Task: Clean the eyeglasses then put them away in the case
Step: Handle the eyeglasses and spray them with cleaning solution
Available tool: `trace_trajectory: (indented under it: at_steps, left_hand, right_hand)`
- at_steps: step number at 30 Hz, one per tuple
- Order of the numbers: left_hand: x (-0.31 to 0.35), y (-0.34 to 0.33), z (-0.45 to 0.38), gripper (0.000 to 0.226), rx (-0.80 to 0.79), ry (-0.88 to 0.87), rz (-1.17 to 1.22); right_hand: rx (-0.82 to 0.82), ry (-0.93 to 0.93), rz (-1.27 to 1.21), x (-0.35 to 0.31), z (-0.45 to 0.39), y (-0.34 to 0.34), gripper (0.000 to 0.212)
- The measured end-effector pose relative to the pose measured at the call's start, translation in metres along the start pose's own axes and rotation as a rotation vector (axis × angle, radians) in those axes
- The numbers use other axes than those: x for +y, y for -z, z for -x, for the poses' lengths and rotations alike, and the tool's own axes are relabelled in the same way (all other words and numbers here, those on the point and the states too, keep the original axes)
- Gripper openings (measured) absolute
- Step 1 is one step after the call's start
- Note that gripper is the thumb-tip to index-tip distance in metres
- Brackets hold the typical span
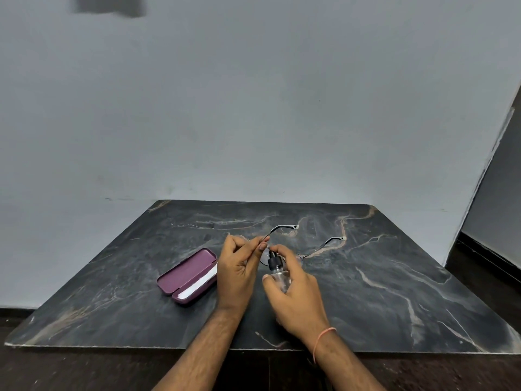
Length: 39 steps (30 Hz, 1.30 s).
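Head view: left hand (239, 266) pinches the eyeglasses (293, 244) by one temple arm and holds them above the middle of the dark marble bench (394, 277), both temple arms unfolded and pointing away toward the wall. Right hand (296, 294) grips a small clear spray bottle (279, 275) (black nozzle on top, forefinger lying over it), nozzle just beside the lenses, which are mostly hidden behind the fingers. Purple case (187, 275) lies open on the bench, just left of the left hand, with a white cloth (200, 285) inside it. Thin orange band (324, 338) on the right wrist. Grey wall (253, 108) behind the bench.
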<state>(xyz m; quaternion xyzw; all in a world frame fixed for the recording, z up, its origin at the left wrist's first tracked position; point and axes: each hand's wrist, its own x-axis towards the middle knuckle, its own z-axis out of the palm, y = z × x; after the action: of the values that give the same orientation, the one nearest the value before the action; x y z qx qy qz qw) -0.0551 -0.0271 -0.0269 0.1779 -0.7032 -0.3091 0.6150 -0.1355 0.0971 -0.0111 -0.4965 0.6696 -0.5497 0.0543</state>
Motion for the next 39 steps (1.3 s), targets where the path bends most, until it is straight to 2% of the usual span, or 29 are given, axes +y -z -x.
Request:
trace_trajectory:
  at_steps: [8,14,20,23,27,32,36,39]
  left_hand:
    - [0.001,0.001,0.000,0.029,0.001,0.005,0.000]
    - [0.000,-0.001,0.001,0.033,0.006,-0.007,-0.006]
    - [-0.005,-0.002,0.000,0.027,0.020,0.002,0.010]
    - [-0.008,-0.003,0.000,0.026,0.027,-0.001,0.018]
    - [-0.011,-0.004,0.000,0.027,0.041,-0.012,0.015]
    - [-0.010,-0.005,0.000,0.027,0.052,-0.030,0.009]
    - [-0.008,-0.004,0.000,0.026,0.053,-0.024,0.018]
    - [-0.006,-0.004,-0.001,0.027,0.055,-0.029,0.013]
  right_hand:
    - [-0.023,-0.061,-0.067,0.009,0.003,0.009,0.062]
    - [-0.076,-0.126,-0.230,0.006,0.001,0.010,0.056]
    - [-0.050,-0.188,-0.361,0.010,0.000,0.012,0.056]
    - [0.034,-0.169,-0.263,0.016,-0.001,0.023,0.059]
    - [0.112,-0.146,-0.004,0.029,-0.005,0.040,0.058]
    - [0.064,-0.110,0.112,0.034,-0.008,0.049,0.051]
    - [0.001,-0.075,0.097,0.036,-0.004,0.054,0.058]
    - [0.022,0.005,0.128,0.043,0.003,0.066,0.061]
